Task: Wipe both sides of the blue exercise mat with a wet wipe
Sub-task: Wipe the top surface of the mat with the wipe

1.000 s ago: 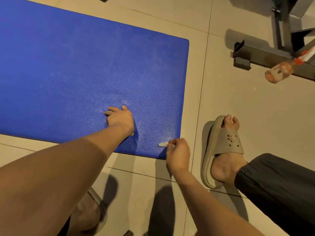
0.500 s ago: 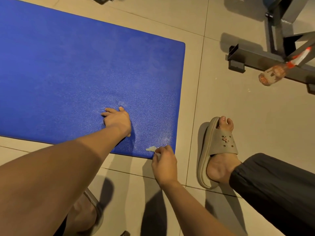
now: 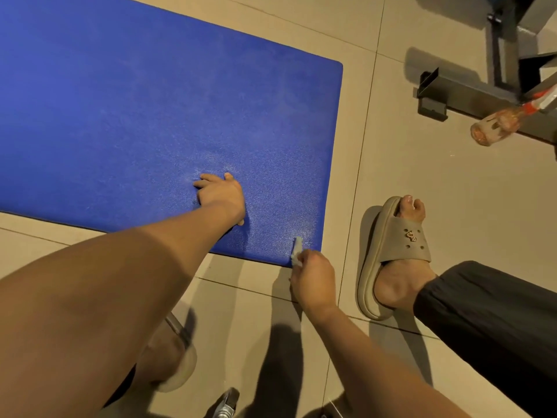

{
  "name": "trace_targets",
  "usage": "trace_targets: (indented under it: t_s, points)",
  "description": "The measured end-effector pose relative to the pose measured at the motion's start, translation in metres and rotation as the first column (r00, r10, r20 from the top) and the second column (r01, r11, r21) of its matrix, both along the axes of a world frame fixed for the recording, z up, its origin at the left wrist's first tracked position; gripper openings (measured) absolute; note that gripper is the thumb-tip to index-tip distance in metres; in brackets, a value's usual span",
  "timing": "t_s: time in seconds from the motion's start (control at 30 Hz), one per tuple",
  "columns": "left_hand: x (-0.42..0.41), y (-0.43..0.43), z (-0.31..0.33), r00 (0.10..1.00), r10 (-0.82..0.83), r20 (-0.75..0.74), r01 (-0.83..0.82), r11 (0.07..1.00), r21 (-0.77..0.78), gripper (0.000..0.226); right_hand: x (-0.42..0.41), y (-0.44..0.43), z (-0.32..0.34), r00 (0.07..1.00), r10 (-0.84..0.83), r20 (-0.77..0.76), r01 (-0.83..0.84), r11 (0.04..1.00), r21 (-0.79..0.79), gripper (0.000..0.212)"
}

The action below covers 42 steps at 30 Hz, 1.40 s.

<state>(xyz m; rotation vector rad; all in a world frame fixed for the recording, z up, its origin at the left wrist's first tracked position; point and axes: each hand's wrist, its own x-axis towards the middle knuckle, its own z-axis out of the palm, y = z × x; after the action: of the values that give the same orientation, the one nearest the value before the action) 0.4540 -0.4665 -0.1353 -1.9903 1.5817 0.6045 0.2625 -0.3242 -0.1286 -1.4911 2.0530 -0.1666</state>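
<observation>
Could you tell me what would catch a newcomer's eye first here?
The big blue mat fills the upper left of the floor. The left hand rests on it near its front edge, while the right hand pinches a wet wipe at its front right corner. A foot in a beige slipper stands right of the mat.

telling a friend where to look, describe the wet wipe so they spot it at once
Start at the blue exercise mat on the tiled floor and go to its near right corner, by the beige slipper. There the right hand pinches the wet wipe at the mat's edge: the only pale crumpled scrap on the blue.
</observation>
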Motion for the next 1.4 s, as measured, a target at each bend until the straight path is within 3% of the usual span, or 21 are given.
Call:
trace_targets:
  t_s: [0.13,0.27,0.43,0.6,0.67,0.77,0.93,1.0,1.2,1.33,1.4]
  points:
    - [0.005,0.004,0.001,1.000,-0.020,-0.011,0.020,0.999,-0.030,0.127,0.054,0.000,-0.013,0.993,-0.061,0.100,0.066,0.997,-0.047,0.024]
    - [0.015,0.008,0.004,0.997,-0.077,-0.020,0.075,0.995,-0.069,0.128,0.096,-0.004,-0.018,0.985,0.105,0.136,-0.096,0.993,-0.068,0.019]
    - [0.021,0.011,0.005,0.995,-0.096,-0.040,0.092,0.991,-0.098,0.127,0.073,-0.013,-0.024,0.939,0.345,0.016,-0.340,0.931,-0.135,0.017]
    - [0.022,0.011,0.010,0.994,-0.083,-0.072,0.077,0.993,-0.087,0.131,0.004,-0.014,-0.018,0.891,0.430,-0.148,-0.444,0.893,-0.077,0.012]
    - [0.024,0.013,0.013,0.992,-0.094,-0.088,0.087,0.993,-0.080,0.129,-0.022,-0.009,-0.017,0.900,0.393,-0.189,-0.408,0.912,-0.046,0.005]
    - [0.035,0.014,0.017,0.984,-0.134,-0.122,0.126,0.990,-0.071,0.128,-0.029,0.004,-0.014,0.972,0.180,-0.150,-0.190,0.980,-0.060,0.006]
    - [0.065,0.019,0.017,0.966,-0.182,-0.184,0.170,0.982,-0.079,0.120,0.033,0.013,-0.017,0.990,-0.045,0.133,0.059,0.993,-0.105,0.015]
    - [0.069,0.025,0.013,0.962,-0.206,-0.180,0.193,0.977,-0.087,0.119,0.061,0.010,-0.022,0.971,-0.058,0.231,0.092,0.986,-0.138,0.015]
    - [0.077,0.035,0.000,0.948,-0.248,-0.199,0.221,0.964,-0.145,0.116,0.110,-0.012,-0.028,0.988,0.051,0.144,-0.038,0.995,-0.090,0.014]
    - [0.084,0.035,-0.004,0.940,-0.242,-0.240,0.209,0.965,-0.157,0.117,0.072,-0.012,-0.024,0.949,0.315,-0.030,-0.316,0.941,-0.120,0.019]
    - [0.082,0.035,-0.005,0.940,-0.250,-0.231,0.217,0.963,-0.159,0.117,0.045,-0.013,-0.022,0.905,0.405,-0.127,-0.421,0.896,-0.144,0.012]
